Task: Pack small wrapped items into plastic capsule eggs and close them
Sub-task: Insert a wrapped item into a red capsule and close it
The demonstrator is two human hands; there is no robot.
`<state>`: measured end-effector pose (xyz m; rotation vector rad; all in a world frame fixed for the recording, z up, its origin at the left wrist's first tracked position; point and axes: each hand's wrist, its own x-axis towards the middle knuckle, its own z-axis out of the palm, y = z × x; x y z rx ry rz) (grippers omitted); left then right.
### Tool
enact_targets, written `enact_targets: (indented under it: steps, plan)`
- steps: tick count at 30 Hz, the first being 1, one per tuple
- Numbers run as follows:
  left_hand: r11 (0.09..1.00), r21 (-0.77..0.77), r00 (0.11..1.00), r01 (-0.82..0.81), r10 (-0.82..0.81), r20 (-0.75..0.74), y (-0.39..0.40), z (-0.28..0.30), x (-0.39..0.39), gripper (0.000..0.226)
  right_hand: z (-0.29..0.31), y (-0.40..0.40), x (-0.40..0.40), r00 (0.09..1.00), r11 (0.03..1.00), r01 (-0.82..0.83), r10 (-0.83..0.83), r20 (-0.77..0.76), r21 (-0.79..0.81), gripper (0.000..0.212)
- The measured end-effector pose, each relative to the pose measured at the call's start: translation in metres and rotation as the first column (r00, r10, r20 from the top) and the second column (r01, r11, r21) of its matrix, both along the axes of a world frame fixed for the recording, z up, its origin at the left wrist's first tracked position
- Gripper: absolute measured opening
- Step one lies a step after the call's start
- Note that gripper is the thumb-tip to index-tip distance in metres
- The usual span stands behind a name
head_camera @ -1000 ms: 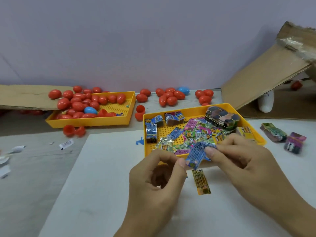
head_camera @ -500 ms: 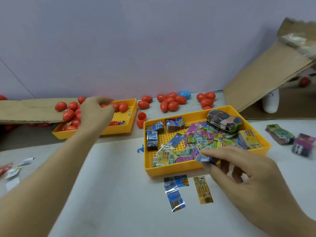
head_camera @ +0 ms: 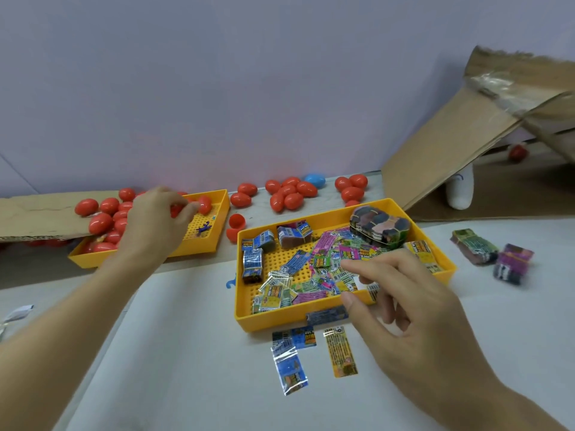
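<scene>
My left hand (head_camera: 155,222) reaches into the left yellow tray (head_camera: 149,259), which holds several red capsule eggs. Its fingertips curl round a red capsule egg (head_camera: 204,204) near the tray's far right corner. My right hand (head_camera: 404,309) hovers over the near edge of the right yellow tray (head_camera: 280,323), fingers spread and holding nothing. That tray holds several small wrapped packets (head_camera: 311,275) and banded bundles. A blue packet (head_camera: 326,315) lies across its front rim. Three packets lie on the white mat in front: two blue (head_camera: 291,368) and one yellow (head_camera: 340,353).
Loose red eggs (head_camera: 289,194) and a blue egg (head_camera: 315,180) lie along the wall. Red egg halves (head_camera: 235,222) sit between the trays. Two packet bundles (head_camera: 473,248) lie at the right. A cardboard flap (head_camera: 451,157) leans over a white bottle (head_camera: 460,191).
My left hand left the packet, reached to the egg tray, then shifted right onto an egg. My right hand dropped the blue packet and now hovers with fingers spread.
</scene>
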<state>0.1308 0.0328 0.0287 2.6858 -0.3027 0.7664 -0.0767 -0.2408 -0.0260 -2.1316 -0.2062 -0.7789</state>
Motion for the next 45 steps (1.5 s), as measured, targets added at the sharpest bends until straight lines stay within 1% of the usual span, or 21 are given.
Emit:
enact_targets:
  steps: [2,3,4,6,7,8,9,11,12,14,17,20,24,27,30,32,35,36,38,42,45]
  plan:
    - [0.995,-0.083,0.992,0.058,-0.048,0.118,0.000,-0.003,-0.007,0.024,0.001,0.000,0.000,1.000,1.000,0.000,0.000,0.003,0.011,0.033]
    - [0.979,-0.185,0.989,0.090,-0.066,0.133,-0.001,-0.004,-0.011,0.024,0.001,0.000,0.001,1.000,1.000,0.002,-0.002,0.006,0.014,0.033]
    - [0.946,-0.309,0.990,0.100,-0.065,0.121,-0.001,-0.006,-0.012,0.025,0.001,0.001,0.000,1.000,1.000,0.001,-0.001,0.001,0.019,0.032]
    - [0.821,-0.565,0.997,0.079,-0.080,0.022,0.000,-0.011,-0.017,0.026,0.000,0.001,0.001,1.000,1.000,0.000,0.000,-0.004,0.019,0.032]
    - [0.770,-0.636,0.995,0.050,-0.091,-0.032,0.001,-0.014,-0.018,0.025,0.000,0.002,0.001,1.000,1.000,0.002,-0.002,-0.007,0.022,0.032]
    - [0.759,-0.651,0.993,0.017,-0.087,-0.075,0.002,-0.017,-0.019,0.020,0.000,0.002,0.000,1.000,1.000,-0.002,0.003,-0.015,0.030,0.031]
    - [0.772,-0.635,0.992,-0.006,-0.074,-0.100,0.002,-0.019,-0.019,0.014,0.000,0.002,0.001,1.000,0.999,-0.005,0.005,-0.020,0.033,0.031]
    - [0.848,-0.528,0.992,-0.039,-0.029,-0.120,-0.001,-0.017,-0.014,0.008,-0.001,0.003,0.001,1.000,0.999,-0.007,0.008,-0.028,0.037,0.032]
    - [0.904,-0.425,0.992,-0.053,0.000,-0.124,-0.003,-0.014,-0.008,0.006,-0.001,0.003,0.002,0.999,0.999,-0.011,0.013,-0.032,0.044,0.032]
    - [0.979,-0.181,0.983,-0.095,0.063,-0.175,-0.007,-0.007,0.008,0.020,-0.003,0.002,0.003,0.999,0.999,-0.016,0.018,-0.030,0.048,0.031]
    - [0.993,0.034,0.945,-0.109,0.114,-0.307,-0.015,-0.005,0.036,0.043,-0.004,0.002,0.005,1.000,0.999,-0.023,0.024,-0.019,0.049,0.029]
    - [0.990,0.116,0.924,-0.086,0.123,-0.363,-0.025,-0.012,0.059,0.050,-0.004,0.001,0.007,1.000,0.999,-0.013,0.013,0.000,0.039,0.027]
    - [0.980,0.169,0.924,-0.105,0.158,-0.347,-0.025,-0.020,0.076,0.030,-0.005,0.002,0.008,1.000,1.000,-0.001,0.000,0.014,0.025,0.025]
    - [0.976,0.149,0.954,-0.160,0.192,-0.232,-0.021,-0.025,0.073,0.016,-0.006,0.002,0.009,1.000,1.000,0.000,0.000,0.013,0.029,0.025]
    - [0.966,0.127,0.959,-0.223,0.241,-0.150,-0.020,-0.027,0.066,0.008,-0.005,0.002,0.010,1.000,0.999,-0.003,0.002,0.015,0.042,0.025]
    - [0.957,0.129,0.952,-0.259,0.276,-0.135,-0.019,-0.025,0.065,0.013,-0.006,0.002,0.010,1.000,0.999,-0.003,0.002,0.013,0.044,0.025]
    - [0.955,0.098,0.925,-0.280,0.295,-0.239,-0.014,-0.022,0.068,0.038,-0.005,0.002,0.009,1.000,0.999,-0.007,0.007,0.010,0.050,0.025]
    - [0.960,0.113,0.920,-0.258,0.279,-0.274,-0.013,-0.021,0.068,0.041,-0.005,0.002,0.009,1.000,0.999,-0.009,0.008,0.008,0.052,0.025]
    - [0.970,0.152,0.932,-0.190,0.227,-0.283,-0.015,-0.022,0.070,0.038,-0.005,0.002,0.010,1.000,0.999,-0.002,0.002,0.007,0.049,0.025]
    - [0.982,0.074,0.967,-0.175,0.186,-0.172,-0.017,-0.025,0.064,0.033,-0.006,0.001,0.010,1.000,0.999,-0.004,0.004,-0.005,0.047,0.025]
    - [0.986,0.016,0.986,-0.167,0.168,-0.026,-0.018,-0.021,0.054,0.031,-0.005,0.001,0.009,1.000,0.999,-0.006,0.006,-0.016,0.045,0.026]
